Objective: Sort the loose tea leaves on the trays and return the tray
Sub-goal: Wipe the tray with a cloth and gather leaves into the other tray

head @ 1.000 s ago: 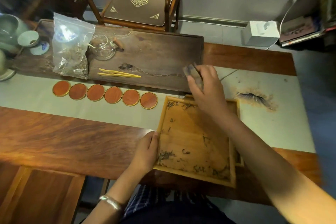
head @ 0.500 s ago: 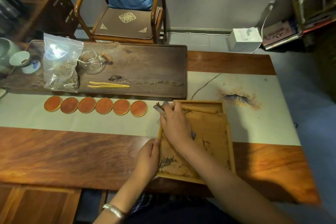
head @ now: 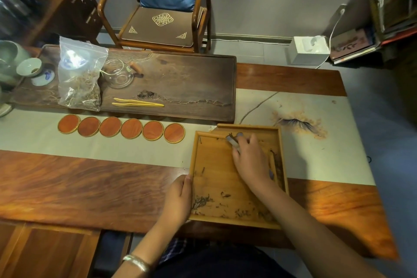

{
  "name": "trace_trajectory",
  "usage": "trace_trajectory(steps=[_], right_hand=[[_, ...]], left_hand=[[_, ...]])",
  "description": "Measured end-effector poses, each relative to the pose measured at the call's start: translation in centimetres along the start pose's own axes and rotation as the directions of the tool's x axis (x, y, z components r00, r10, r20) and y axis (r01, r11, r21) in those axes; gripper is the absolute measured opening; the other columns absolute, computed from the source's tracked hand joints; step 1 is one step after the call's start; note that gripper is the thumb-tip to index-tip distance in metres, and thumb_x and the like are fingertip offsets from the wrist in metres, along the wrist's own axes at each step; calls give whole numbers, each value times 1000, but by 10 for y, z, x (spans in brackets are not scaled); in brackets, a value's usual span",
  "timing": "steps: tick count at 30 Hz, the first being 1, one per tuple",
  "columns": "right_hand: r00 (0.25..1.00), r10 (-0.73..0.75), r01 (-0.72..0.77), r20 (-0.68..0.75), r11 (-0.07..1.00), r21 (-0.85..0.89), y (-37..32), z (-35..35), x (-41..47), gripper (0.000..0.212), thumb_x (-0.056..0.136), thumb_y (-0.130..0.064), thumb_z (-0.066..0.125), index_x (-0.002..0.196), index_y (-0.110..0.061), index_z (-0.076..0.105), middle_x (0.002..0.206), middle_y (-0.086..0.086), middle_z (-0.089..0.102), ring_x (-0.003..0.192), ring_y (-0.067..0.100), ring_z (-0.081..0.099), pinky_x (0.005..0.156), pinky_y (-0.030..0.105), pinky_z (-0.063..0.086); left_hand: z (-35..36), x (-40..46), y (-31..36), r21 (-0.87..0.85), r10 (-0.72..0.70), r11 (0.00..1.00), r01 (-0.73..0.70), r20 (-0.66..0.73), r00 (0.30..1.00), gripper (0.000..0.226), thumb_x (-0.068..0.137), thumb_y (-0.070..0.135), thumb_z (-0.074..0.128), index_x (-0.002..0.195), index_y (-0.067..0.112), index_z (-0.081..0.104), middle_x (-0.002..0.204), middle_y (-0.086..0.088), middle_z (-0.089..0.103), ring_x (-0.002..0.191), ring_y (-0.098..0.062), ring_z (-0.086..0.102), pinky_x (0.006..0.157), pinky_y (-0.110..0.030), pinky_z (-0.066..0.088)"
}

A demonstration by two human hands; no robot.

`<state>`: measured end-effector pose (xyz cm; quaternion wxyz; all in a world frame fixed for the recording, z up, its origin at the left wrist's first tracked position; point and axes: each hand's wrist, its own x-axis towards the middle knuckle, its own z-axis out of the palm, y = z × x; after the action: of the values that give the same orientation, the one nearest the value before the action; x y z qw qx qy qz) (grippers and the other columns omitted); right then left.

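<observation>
A light wooden tray (head: 216, 160) lies on the table in front of me, stacked on a second tray whose rim (head: 248, 126) shows at the back and right. Loose tea leaves (head: 203, 200) are scattered over its floor, thickest along the near edge. My left hand (head: 178, 198) grips the tray's near-left rim. My right hand (head: 250, 158) is over the tray's far half and holds a small grey tool (head: 232, 141), its tip close to the back rim.
A dark wooden tea board (head: 180, 79) lies behind, bearing a plastic bag of tea (head: 79, 79), a glass pitcher (head: 117, 74) and yellow tongs (head: 137, 102). Several round coasters (head: 121, 128) line the cloth runner. Cups (head: 29, 66) stand far left; a chair (head: 158, 7) behind.
My right hand came back from the tea board with the tool, dropped to the tray's far-left corner, and has now slid right along its far half. My left hand stayed on the rim.
</observation>
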<state>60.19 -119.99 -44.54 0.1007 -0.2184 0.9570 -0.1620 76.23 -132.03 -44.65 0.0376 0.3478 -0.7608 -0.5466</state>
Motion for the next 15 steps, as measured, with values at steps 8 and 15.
trace_trajectory(steps=[8, 15], right_hand=[[994, -77, 86, -83, 989, 117, -20, -16, -2, 36, 95, -27, 50, 129, -17, 50, 108, 3, 47, 83, 10, 47, 59, 20, 40], [970, -245, 243, 8, 966, 91, -75, -6, 0, 35, 96, -25, 46, 130, -14, 48, 115, 6, 43, 92, 17, 50, 60, 24, 36]], left_hand=[[-3, 2, 0, 8, 12, 1000, -12, 5, 1000, 44, 103, 20, 34, 64, 21, 53, 59, 5, 55, 56, -3, 54, 51, -12, 37], [0, 3, 6, 22, 30, 999, -30, 19, 999, 44, 103, 19, 35, 62, 20, 49, 56, 4, 51, 53, -8, 48, 50, -16, 32]])
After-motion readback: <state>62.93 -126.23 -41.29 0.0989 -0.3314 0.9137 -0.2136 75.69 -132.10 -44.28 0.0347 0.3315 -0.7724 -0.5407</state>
